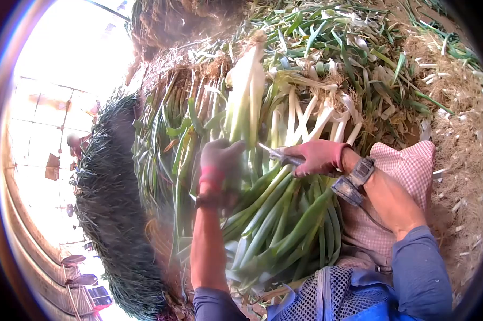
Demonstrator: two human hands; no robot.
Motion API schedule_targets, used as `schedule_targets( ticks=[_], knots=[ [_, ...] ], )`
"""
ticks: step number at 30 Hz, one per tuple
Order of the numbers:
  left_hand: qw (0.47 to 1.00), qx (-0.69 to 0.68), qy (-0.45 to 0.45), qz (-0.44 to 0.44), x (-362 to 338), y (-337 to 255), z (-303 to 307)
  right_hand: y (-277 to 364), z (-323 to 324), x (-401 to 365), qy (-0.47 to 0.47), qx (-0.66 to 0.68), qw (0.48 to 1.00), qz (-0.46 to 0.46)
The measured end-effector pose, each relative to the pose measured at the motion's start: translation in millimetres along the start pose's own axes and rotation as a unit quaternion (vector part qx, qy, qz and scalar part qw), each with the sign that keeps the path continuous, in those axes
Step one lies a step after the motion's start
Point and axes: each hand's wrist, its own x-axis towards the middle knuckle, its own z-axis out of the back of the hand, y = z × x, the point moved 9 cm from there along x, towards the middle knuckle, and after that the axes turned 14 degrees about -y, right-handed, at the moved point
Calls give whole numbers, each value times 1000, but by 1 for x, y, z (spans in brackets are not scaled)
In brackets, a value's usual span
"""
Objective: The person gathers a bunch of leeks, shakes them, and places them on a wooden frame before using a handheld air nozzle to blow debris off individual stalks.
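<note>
My left hand (222,163), in a grey and red glove, is closed around green onion stalks (246,101) whose white stems and roots point up and away; motion blurs its edges. To its right, my right hand (313,158), in a red glove, is closed on a small metal tool (279,154) with its tip toward the left hand. Beneath both hands lies a pile of green onions (289,214), white ends away and green leaves toward me. More white stems with roots (321,115) lie just beyond the right hand.
A row of untrimmed onions (172,117) lies at the left, beside a tall dark green stack (121,214). Cut leaves (354,53) are heaped beyond the hands. Root trimmings (455,134) cover the ground at right, beside a checked cloth (402,171). A person (75,143) is far left.
</note>
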Motion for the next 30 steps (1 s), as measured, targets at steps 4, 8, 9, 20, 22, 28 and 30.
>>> schedule_targets(
  ticks=[4,8,9,20,22,28,30],
  knots=[
    [998,36,44,3,-39,-22,-20,6,7,-51,-27,35,999,-10],
    [993,87,82,-18,-31,-14,-51,1,14,-72,-97,23,994,38],
    [993,87,83,-17,-24,-9,-58,2,16,-77,-101,47,993,41],
    [980,76,160,89,28,62,-121,-14,43,-99,-172,81,979,-68],
    [970,153,177,71,32,66,-128,-21,45,-96,-188,73,976,-79],
    [972,109,160,136,28,65,-134,-6,46,-90,-175,-29,984,1],
    [966,23,159,202,15,64,-135,-7,55,-91,-156,-39,982,-94]
  ],
)
